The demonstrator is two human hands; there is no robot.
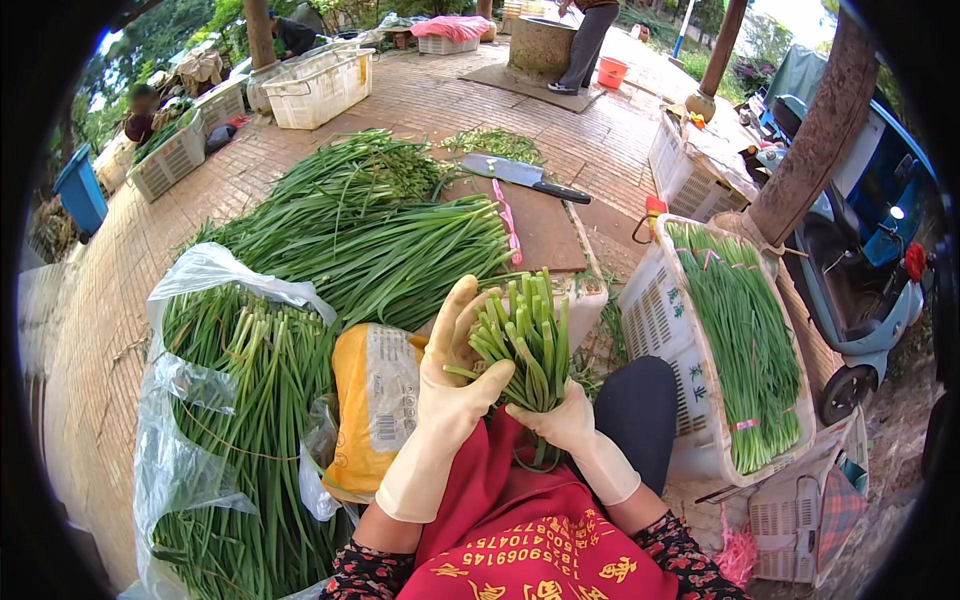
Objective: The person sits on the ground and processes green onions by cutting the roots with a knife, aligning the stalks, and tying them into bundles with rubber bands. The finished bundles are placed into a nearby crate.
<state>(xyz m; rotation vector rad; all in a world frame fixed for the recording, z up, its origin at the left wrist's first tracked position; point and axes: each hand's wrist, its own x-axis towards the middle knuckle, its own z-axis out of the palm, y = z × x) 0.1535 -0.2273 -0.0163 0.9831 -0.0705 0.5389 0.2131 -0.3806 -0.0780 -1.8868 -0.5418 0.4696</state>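
A bunch of garlic chives (536, 337) stands with its cut stem ends up in front of my red apron. My right hand (559, 420), in a cream rubber glove, is closed around the lower part of the bunch. My left hand (454, 360), gloved alike, is spread at the stems' left side, its thumb in front of them and some fingertips hidden behind. Just beyond, a large heap of chives (405, 240) lies beside a brown board (551, 236) that bears a pink tie strip (508, 221) and a cleaver (525, 178).
Chives in a clear plastic bag (187, 442) lie at left, near a yellow package (360, 405). A white crate (679, 375) of tied chives stands right, with a scooter (847, 300) beyond. Wooden posts (821, 135), crates (319, 90) and other people (592, 37) are farther off.
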